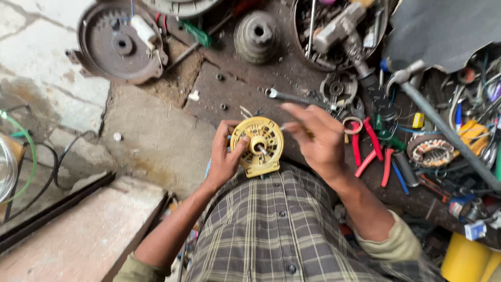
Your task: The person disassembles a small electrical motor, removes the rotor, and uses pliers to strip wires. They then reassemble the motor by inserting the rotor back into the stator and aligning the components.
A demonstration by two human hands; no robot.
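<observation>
Yellow plastic motor housing [258, 146] is clasped by the left hand [224, 159] (steadied against the shirt); beside it, the right hand [318, 138] pinches perhaps a thin tool.

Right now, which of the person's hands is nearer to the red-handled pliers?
Right. The right hand hovers just beside the red-handled pliers, while the left hand sits farther off, holding the yellow round housing.
</observation>
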